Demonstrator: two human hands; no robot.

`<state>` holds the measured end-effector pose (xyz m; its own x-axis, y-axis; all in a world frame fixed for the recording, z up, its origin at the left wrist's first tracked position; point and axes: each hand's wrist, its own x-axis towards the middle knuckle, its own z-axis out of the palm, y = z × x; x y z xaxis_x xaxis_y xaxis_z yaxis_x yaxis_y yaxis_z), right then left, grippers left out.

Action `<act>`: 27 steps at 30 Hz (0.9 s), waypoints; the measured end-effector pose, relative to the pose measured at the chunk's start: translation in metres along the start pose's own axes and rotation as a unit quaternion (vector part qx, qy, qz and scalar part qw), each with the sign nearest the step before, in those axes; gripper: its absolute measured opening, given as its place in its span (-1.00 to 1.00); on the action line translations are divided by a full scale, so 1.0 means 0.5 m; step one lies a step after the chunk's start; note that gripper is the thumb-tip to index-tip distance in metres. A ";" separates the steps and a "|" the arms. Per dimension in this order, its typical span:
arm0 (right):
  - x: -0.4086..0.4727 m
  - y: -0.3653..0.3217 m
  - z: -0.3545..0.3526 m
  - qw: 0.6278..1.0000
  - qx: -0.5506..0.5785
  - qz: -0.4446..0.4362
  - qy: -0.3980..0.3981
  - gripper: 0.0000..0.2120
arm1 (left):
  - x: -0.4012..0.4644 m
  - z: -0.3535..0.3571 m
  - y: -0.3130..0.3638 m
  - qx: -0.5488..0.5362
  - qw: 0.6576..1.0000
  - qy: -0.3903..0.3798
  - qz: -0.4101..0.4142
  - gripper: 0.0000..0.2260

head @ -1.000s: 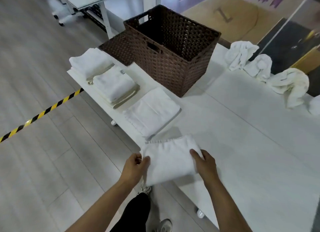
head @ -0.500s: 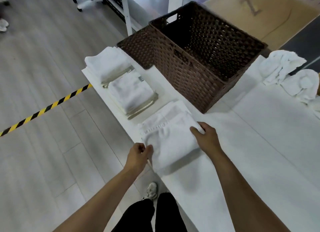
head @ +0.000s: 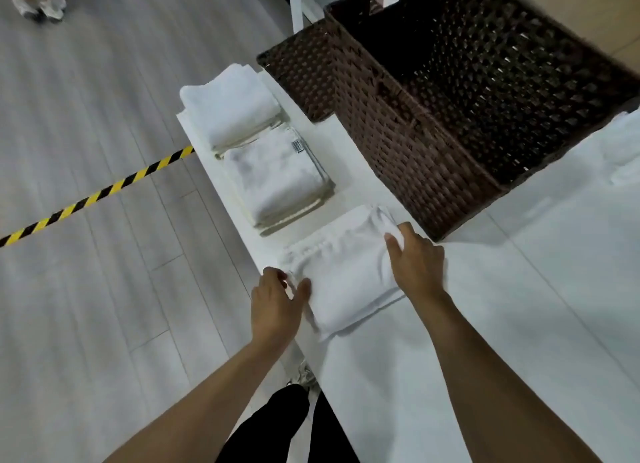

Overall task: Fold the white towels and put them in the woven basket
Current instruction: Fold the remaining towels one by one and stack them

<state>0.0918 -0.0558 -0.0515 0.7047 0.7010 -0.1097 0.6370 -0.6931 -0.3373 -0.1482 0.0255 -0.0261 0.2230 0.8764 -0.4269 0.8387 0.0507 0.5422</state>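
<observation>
White folded towel [head: 346, 282] lies just beside the woven basket [head: 450, 123]; left hand [head: 277, 300] pinches its near-left edge, right hand [head: 415, 261] grips its basket-side corner.

Woven basket [head: 408, 151] walls off bare white table [head: 519, 306] to its right.

Three piles of folded white towels are counted on the worktop [head: 433, 376], in a row toward 11 o'clock: the near pile [head: 346, 272], the middle pile [head: 277, 178] and the far pile [head: 230, 104]. One loose white towel [head: 623, 151] is seen at 2 o'clock, cut by the edge. One woven basket [head: 408, 144] is counted at 12 o'clock. One flat woven piece [head: 301, 67] is seen just beside it. Two hands are seen: the left hand [head: 277, 300] and the right hand [head: 415, 261].
</observation>
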 end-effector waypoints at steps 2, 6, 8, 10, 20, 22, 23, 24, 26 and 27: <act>0.000 -0.001 0.015 0.999 -0.044 0.003 0.020 -0.69 | -0.004 0.001 0.005 0.083 0.981 0.086 0.155 -0.64; -0.006 -0.006 0.025 0.995 -0.086 0.016 0.040 -0.70 | -0.006 0.030 0.020 0.233 0.868 -0.005 0.438 -0.60; -0.009 -0.011 0.020 0.995 -0.081 0.030 0.046 -0.71 | -0.001 0.044 0.016 0.275 0.873 -0.083 0.395 -0.49; -0.021 -0.012 0.014 0.994 -0.061 0.010 0.085 -0.70 | 0.011 0.052 0.008 0.288 0.886 -0.107 0.348 -0.42; -0.168 0.031 0.034 0.992 -0.053 -0.113 0.013 -0.52 | 0.002 0.058 0.024 0.347 0.869 -0.121 0.331 -0.39; -0.163 0.025 0.025 0.993 -0.057 -0.105 -0.007 -0.51 | -0.001 0.050 0.039 0.363 0.863 -0.132 0.326 -0.35; -0.162 0.020 0.016 0.993 -0.061 -0.102 -0.012 -0.51 | -0.003 0.044 0.046 0.368 0.861 -0.138 0.323 -0.33; -0.162 0.015 0.005 0.993 -0.063 -0.096 -0.016 -0.51 | -0.006 0.037 0.053 0.370 0.859 -0.142 0.323 -0.32; -0.168 0.004 -0.021 0.995 -0.061 -0.079 -0.024 -0.52 | -0.015 0.022 0.070 0.368 0.855 -0.127 0.344 -0.34; -0.174 -0.003 -0.035 0.996 -0.054 -0.070 -0.023 -0.53 | -0.019 0.015 0.076 0.365 0.850 -0.121 0.359 -0.38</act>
<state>0.0353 -0.1187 -0.0250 0.5933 0.7972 -0.1116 0.7598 -0.6004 -0.2494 -0.1147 0.0158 -0.0067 0.8293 0.4270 -0.3606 0.5084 -0.8442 0.1697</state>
